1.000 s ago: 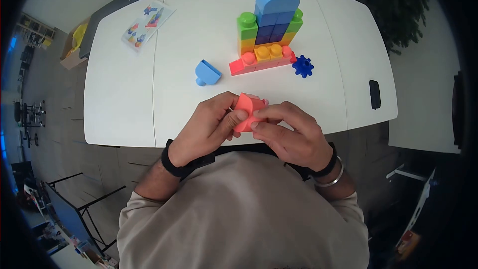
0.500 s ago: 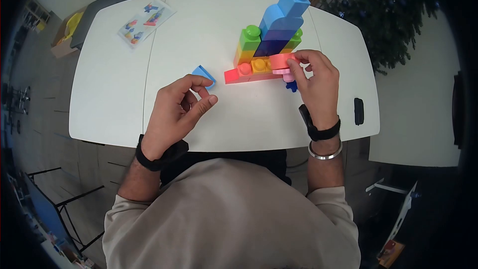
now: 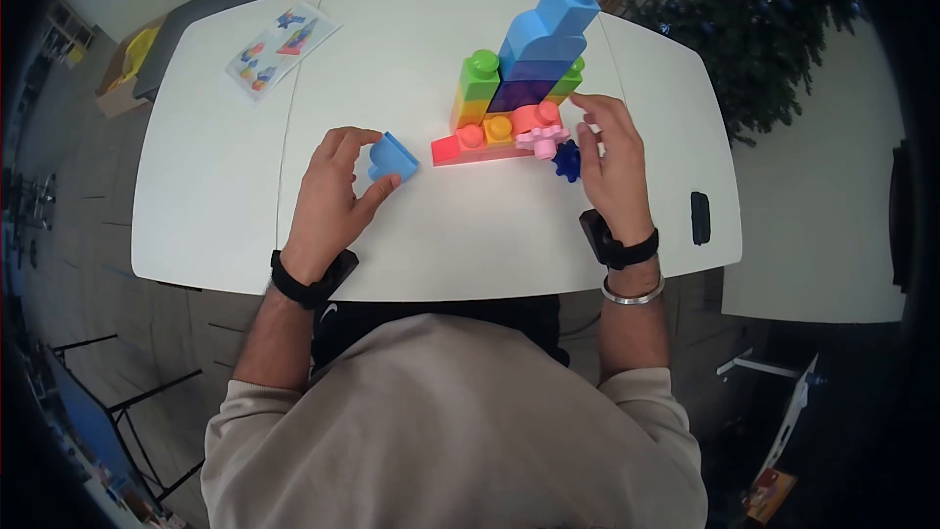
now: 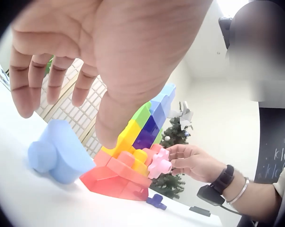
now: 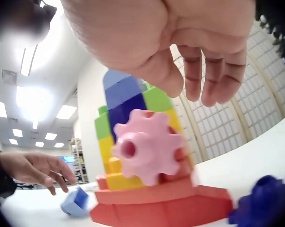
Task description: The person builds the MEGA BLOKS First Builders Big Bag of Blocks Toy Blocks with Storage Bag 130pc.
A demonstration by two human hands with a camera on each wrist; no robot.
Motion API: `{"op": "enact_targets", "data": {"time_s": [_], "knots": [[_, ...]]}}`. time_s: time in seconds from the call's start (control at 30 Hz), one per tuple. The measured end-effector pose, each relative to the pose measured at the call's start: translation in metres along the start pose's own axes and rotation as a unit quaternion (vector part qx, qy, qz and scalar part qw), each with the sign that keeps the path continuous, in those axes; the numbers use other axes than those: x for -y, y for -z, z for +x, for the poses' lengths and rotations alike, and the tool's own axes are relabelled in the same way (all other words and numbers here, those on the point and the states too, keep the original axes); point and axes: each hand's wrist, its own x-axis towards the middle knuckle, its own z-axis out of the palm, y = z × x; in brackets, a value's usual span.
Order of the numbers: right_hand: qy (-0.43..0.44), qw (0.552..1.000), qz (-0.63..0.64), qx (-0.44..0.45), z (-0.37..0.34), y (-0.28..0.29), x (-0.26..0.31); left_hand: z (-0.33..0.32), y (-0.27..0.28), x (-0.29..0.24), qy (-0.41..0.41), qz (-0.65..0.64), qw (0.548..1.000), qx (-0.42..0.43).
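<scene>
My left hand (image 3: pixel 331 194) reaches around a light blue rounded block (image 3: pixel 394 159), thumb and fingers spread on either side. The left wrist view shows that block (image 4: pixel 62 151) lying on its side, its stud facing out, with a gap below the hand. My right hand (image 3: pixel 615 168) is beside the right end of a block tower (image 3: pixel 524 88), fingers loosely bent and holding nothing. A pink gear (image 5: pixel 149 147) sits on the front of a coral block (image 3: pixel 529 119) on the tower's red base (image 5: pixel 161 210). A dark blue gear (image 3: pixel 567 163) lies on the table by the right hand.
Picture cards (image 3: pixel 281 51) lie at the back left of the white table (image 3: pixel 470 245). A small black object (image 3: pixel 700 218) is near the right edge. A decorated tree (image 3: pixel 739 34) stands behind the table's right corner.
The coral block with the pink gear went from both hands to the right hand, then onto the tower's base, where the right hand let go. My left hand moved left to the light blue block.
</scene>
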Motion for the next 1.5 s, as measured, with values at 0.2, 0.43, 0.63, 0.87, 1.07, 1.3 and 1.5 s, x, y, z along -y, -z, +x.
{"op": "enact_targets", "data": {"time_s": [0.2,0.43,0.63,0.87,1.07,1.3,1.5], "knots": [[-0.065,0.983,-0.131,0.112,-0.035,-0.007,-0.045,0.001,-0.026,0.019,-0.086,0.112,0.989,-0.039],[-0.111,0.965,-0.128,0.2,-0.053,-0.018,-0.041,0.008,-0.023,0.007,0.034,0.068,0.993,0.088],[-0.069,0.964,0.108,0.231,-0.053,0.014,0.024,-0.008,-0.005,-0.012,0.037,-0.261,0.957,0.122],[0.086,0.956,0.278,0.04,-0.058,0.003,0.075,-0.022,0.006,-0.055,-0.054,-0.466,0.856,0.218],[0.114,0.95,0.292,0.011,-0.059,-0.001,0.079,-0.025,0.008,-0.06,-0.084,-0.432,0.874,0.207],[0.131,0.951,0.28,-0.023,-0.066,-0.01,0.078,-0.026,0.003,-0.064,-0.101,-0.402,0.884,0.215],[-0.002,0.946,0.317,0.063,-0.075,-0.002,0.085,-0.029,0.002,-0.067,-0.043,-0.413,0.882,0.224]]}}
